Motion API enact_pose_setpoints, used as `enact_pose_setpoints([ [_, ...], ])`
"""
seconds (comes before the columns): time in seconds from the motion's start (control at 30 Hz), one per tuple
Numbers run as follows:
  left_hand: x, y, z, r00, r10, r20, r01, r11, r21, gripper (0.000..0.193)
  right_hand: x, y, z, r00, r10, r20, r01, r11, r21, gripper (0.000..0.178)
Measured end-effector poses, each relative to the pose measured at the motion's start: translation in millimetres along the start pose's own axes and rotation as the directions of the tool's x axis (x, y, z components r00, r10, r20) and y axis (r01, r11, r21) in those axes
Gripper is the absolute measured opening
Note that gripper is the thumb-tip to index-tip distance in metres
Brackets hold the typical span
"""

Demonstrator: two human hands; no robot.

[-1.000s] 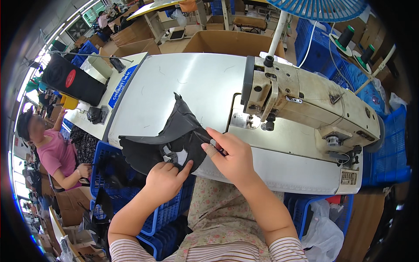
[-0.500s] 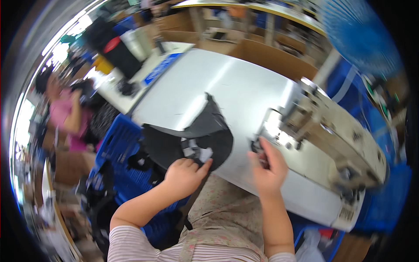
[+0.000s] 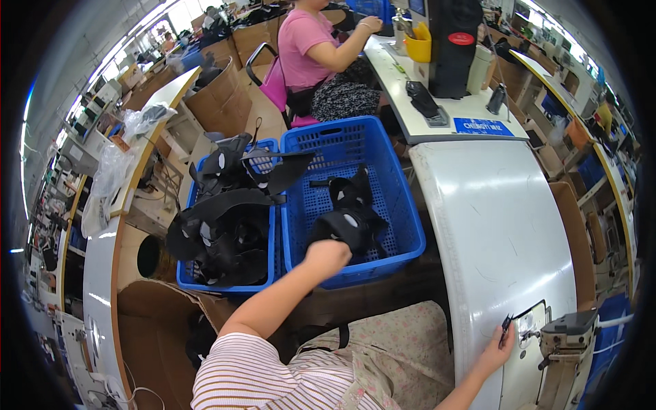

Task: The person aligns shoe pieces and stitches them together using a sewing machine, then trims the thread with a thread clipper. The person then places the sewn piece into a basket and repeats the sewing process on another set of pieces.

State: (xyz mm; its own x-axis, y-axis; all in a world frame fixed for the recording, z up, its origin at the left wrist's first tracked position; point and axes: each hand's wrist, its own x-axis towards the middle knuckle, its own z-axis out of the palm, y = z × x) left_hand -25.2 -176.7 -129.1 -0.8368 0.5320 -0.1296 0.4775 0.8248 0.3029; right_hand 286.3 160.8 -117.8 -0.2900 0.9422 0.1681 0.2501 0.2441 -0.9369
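Note:
My left hand (image 3: 329,258) reaches over the near rim of the right blue basket (image 3: 408,205), its fingers closed on the edge of a black fabric piece (image 3: 342,224) with a white oval patch. Its fingertips are partly hidden. Another black piece (image 3: 350,188) lies beyond it in the basket. On the right, my right hand (image 3: 497,350) rests at the pale sewing table (image 3: 502,225), beside the sewing machine (image 3: 568,335). A small dark tool that looks like thread snips (image 3: 506,329) is held between its fingers.
Left of that basket, a second blue basket (image 3: 275,256) is heaped with similar black pieces (image 3: 229,225). An open cardboard box (image 3: 154,328) stands at the lower left. Across from me, a person in a pink top (image 3: 311,41) sits at another worktable (image 3: 410,109).
My view has swung left. My left hand has carried the black fabric piece from the sewing table to the right basket. My right hand stays near the machine.

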Motion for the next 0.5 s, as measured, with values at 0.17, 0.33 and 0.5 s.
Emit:
enact_pose_setpoints([
  [0.17, 33.8, -121.9, -83.5, 0.879, -0.219, -0.423, 0.364, 0.882, 0.3, 0.017, 6.6, 4.8, -1.8, 0.999, 0.032, -0.016, -0.033, 0.999, -0.04, 0.036],
  [0.33, 128.8, -184.8, -95.0, 0.869, -0.435, -0.234, 0.418, 0.9, -0.121, 0.043, 3.2, -2.0, 4.6, 1.0, -0.005, -0.022, 0.004, 0.997, -0.076, 0.037],
  [0.5, 188.8, -151.0, -26.8, 0.766, -0.606, -0.214, 0.641, 0.747, 0.178, 0.059, -3.8, -6.3, -7.2, 0.996, -0.001, -0.087, -0.008, 0.995, -0.096, 0.039],
])
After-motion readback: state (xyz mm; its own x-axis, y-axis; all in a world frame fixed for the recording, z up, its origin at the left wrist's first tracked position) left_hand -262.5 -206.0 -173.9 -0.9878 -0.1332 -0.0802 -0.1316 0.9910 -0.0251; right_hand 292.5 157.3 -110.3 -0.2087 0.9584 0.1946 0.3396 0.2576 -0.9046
